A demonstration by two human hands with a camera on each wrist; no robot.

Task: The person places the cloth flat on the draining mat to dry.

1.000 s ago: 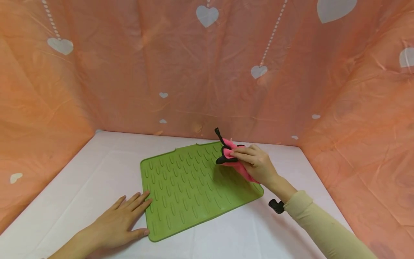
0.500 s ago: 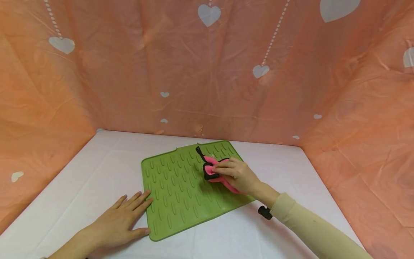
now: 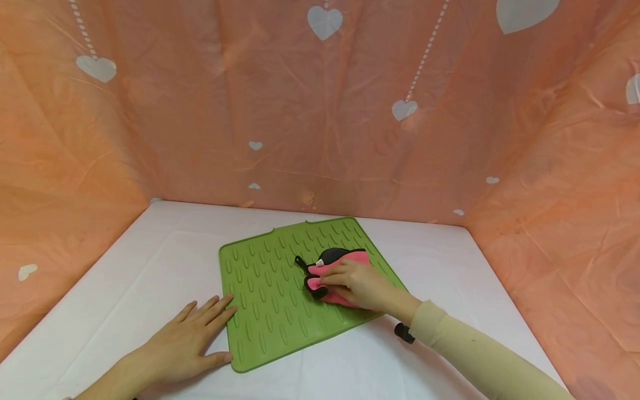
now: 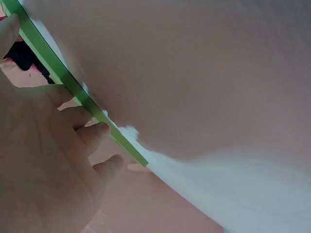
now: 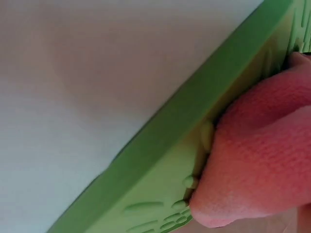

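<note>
A green mat [image 3: 270,278] with raised oval ridges lies slightly turned on the white table. On its right half is a pink fuzzy cloth [image 3: 356,258] with black edging, a black loop and a small white tag. My right hand [image 3: 365,288] grips the bunched cloth from above, fingertips pinching a fold. The right wrist view shows the pink cloth [image 5: 262,155] against the mat's ridges, beside its raised rim [image 5: 160,141]. My left hand [image 3: 177,347] lies with spread, straight fingers, fingertips on the mat's left edge. In the left wrist view those fingers touch the green rim [image 4: 48,56].
White cloth covers the table [image 3: 185,244]. An orange curtain [image 3: 280,111] with pale hearts encloses it at the back and both sides. A small black device [image 3: 404,333] sits under my right wrist, by the beige sleeve [image 3: 475,347].
My right hand has brought the pink cloth leftward and down from the mat's upper right, and the cloth has spread out more. The left hand and mat have stayed put.
</note>
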